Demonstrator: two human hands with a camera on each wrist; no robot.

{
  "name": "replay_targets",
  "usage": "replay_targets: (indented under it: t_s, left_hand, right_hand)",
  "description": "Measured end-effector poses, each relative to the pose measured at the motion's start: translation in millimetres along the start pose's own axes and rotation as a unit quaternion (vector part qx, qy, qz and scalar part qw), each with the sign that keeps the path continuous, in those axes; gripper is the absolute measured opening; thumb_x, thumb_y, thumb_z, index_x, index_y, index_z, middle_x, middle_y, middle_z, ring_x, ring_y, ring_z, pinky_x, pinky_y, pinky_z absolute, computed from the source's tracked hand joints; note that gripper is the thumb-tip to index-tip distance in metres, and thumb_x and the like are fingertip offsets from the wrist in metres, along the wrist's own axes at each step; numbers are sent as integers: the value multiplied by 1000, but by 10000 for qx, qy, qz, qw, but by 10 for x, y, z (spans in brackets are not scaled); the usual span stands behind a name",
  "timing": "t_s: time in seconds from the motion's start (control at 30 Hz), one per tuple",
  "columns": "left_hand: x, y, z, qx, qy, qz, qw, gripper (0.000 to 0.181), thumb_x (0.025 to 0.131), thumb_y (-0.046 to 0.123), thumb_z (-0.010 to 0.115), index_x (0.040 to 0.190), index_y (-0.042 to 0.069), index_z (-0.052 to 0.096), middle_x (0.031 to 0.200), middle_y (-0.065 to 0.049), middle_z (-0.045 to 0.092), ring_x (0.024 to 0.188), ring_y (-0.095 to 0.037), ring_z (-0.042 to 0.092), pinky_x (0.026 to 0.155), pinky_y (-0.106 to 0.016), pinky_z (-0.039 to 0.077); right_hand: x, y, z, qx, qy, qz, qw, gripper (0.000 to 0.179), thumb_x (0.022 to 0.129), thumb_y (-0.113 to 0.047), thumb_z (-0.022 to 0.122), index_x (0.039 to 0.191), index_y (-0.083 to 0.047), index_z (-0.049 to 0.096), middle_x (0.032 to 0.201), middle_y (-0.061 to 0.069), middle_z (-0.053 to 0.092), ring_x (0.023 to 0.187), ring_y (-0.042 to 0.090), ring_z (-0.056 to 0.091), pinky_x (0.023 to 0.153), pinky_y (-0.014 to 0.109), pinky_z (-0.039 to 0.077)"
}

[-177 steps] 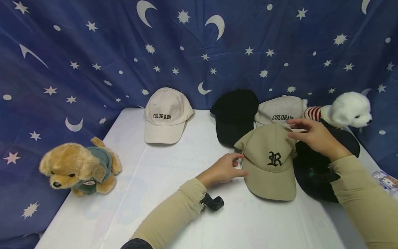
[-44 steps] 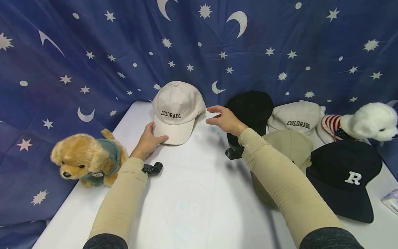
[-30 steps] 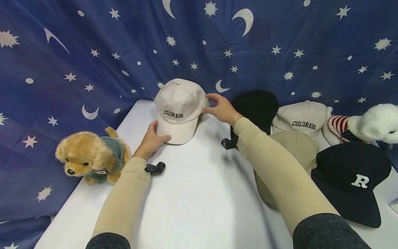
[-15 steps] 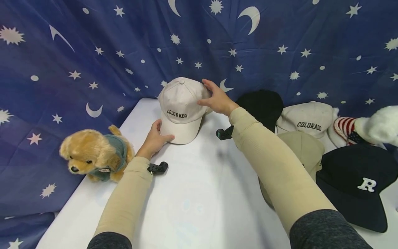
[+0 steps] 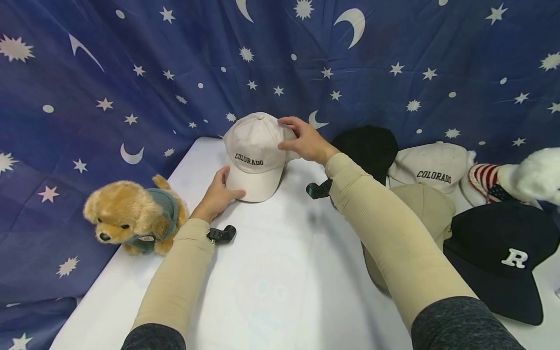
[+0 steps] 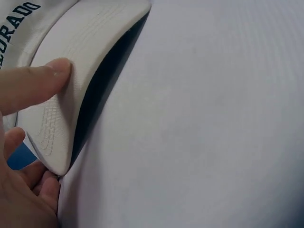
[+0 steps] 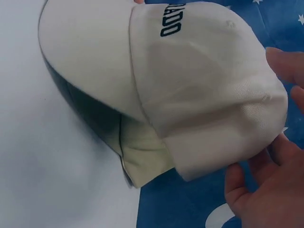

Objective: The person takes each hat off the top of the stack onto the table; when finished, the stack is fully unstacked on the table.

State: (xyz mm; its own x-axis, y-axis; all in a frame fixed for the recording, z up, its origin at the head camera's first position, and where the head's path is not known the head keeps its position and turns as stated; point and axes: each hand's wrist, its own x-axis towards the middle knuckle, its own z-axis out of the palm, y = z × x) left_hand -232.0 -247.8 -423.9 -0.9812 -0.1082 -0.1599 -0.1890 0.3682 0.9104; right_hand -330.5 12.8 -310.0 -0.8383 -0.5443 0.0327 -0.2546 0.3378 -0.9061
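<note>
An off-white baseball cap (image 5: 253, 141) lettered COLORADO stands on the white table near the backdrop, its brim facing me. My left hand (image 5: 215, 197) holds the brim at its left side. In the left wrist view the thumb (image 6: 47, 78) lies on top of the brim (image 6: 57, 109), with the other fingers at its edge. My right hand (image 5: 308, 141) grips the crown from the right. The right wrist view shows its fingers (image 7: 237, 185) against the crown's lower back edge, beside the blue cloth.
A golden plush dog (image 5: 127, 211) in a teal top sits at the left. On the right are a black cap (image 5: 369, 146), another COLORADO cap (image 5: 433, 163), a khaki cap (image 5: 424, 206), a dark cap (image 5: 490, 248) with a white R, and a white plush dog (image 5: 540, 172).
Both hands have gone from the khaki cap leftward to the off-white cap. The left took the brim first; then the right reached the crown. The head view turned left.
</note>
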Motion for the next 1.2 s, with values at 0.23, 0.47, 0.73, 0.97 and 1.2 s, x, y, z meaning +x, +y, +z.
replay_targets:
  t_s: [0.23,0.47,0.73,0.97,1.2]
  left_hand:
    - [10,7,30,-118,-26,127,9998,95,88,14,76,160,8,13,166,-14,9,152,-26,6,120,-35,10]
    - [-46,123,-6,-425,-75,245,9988,90,90,16,75,159,8,18,157,-21,25,144,-32,27,116,-41,27]
    - [-165,268,-30,-521,-213,412,9976,83,91,18,72,158,10,25,154,-20,29,133,-36,40,106,-46,39]
    - [-278,439,5,-543,-508,634,9952,80,91,18,72,157,9,28,155,-21,28,128,-38,44,101,-46,43]
    - [-414,552,75,-402,-875,819,9920,77,91,12,72,156,6,31,149,-23,33,112,-33,51,87,-33,48]
  right_hand:
    - [-20,-10,69,-222,-74,-22,9997,42,90,-12,72,131,-8,61,133,12,54,117,26,49,100,40,43]
    - [-79,-123,58,-108,91,-280,9995,40,88,-13,73,127,-7,63,130,11,56,112,24,52,95,34,46]
    - [-246,-288,-66,-234,181,-547,9981,44,88,-12,74,130,-5,60,140,9,52,127,20,45,108,34,37]
    - [-419,-353,-244,-558,352,-638,9958,46,87,-15,75,131,-7,61,140,8,53,129,21,44,110,38,33]
    - [-601,-344,-410,-822,405,-682,9934,44,87,-17,75,129,-8,63,139,7,55,126,20,46,107,38,36]
